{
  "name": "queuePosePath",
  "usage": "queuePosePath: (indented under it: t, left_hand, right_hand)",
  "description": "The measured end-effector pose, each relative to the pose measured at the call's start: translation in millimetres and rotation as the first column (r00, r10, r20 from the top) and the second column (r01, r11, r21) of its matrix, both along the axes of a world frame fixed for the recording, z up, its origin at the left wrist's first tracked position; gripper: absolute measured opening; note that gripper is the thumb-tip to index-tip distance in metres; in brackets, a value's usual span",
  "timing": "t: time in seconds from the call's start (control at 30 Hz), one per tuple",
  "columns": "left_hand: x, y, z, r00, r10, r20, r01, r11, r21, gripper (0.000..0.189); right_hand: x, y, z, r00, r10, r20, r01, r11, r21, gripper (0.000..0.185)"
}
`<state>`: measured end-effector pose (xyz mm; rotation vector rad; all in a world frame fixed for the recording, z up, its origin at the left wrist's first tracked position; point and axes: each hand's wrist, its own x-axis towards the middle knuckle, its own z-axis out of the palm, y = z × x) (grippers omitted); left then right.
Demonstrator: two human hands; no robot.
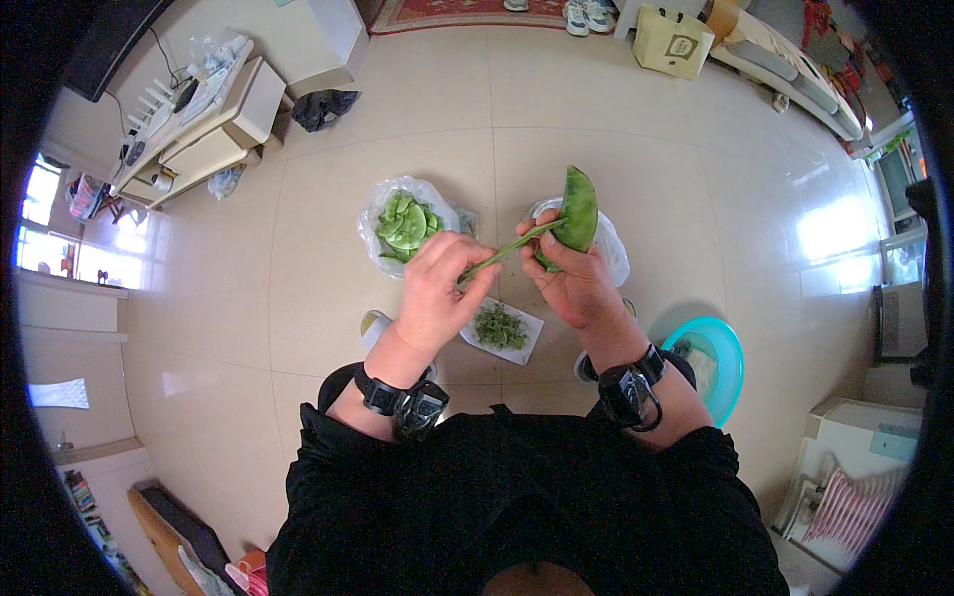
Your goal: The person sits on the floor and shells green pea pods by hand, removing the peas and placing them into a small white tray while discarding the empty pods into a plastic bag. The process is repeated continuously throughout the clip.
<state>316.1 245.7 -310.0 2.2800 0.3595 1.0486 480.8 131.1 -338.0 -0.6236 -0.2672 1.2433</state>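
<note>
Broad green bean pods are in both hands. My right hand [570, 279] grips one large flat green pod [579, 205], its tip pointing up and away, with more green showing below the fingers. A thin green strip [514, 246] runs from that pod to my left hand [443, 287], pinched between thumb and fingers. Beyond my left hand, a white plastic bag [369, 223] stands open with flat green pods [406, 223] inside. Another white plastic bag [613, 246] lies behind my right hand, its contents hidden. Between my forearms, green trimmings [499, 326] lie heaped on a white sheet [524, 350].
A turquoise basin [734, 372] stands on the tiled floor by my right elbow. A low cabinet [216, 149] and a black plastic bag [322, 110] are far left. A cream carrier bag [673, 45] stands far right, near shoes [589, 16] on a red rug [462, 16].
</note>
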Motion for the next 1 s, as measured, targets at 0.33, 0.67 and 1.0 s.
queuePosePath:
  t: [0.33, 0.67, 1.0]
  left_hand:
    - [-1.8, -1.0, -1.2, 0.999, 0.029, -0.020, -0.027, 0.993, 0.114, 0.019]
    - [-0.3, -2.4, 0.0, 1.000, 0.023, -0.021, -0.021, 0.994, 0.107, 0.018]
    - [0.0, -5.1, 1.3, 0.997, 0.001, -0.078, 0.003, 0.998, 0.061, 0.019]
  right_hand:
    - [-4.0, -0.7, 0.2, 0.994, 0.100, 0.041, -0.101, 0.994, 0.029, 0.033]
    - [-5.9, -1.2, -1.7, 0.992, 0.120, 0.046, -0.122, 0.992, 0.042, 0.028]
    - [-7.8, 0.2, 3.0, 0.990, 0.127, 0.064, -0.130, 0.990, 0.049, 0.022]
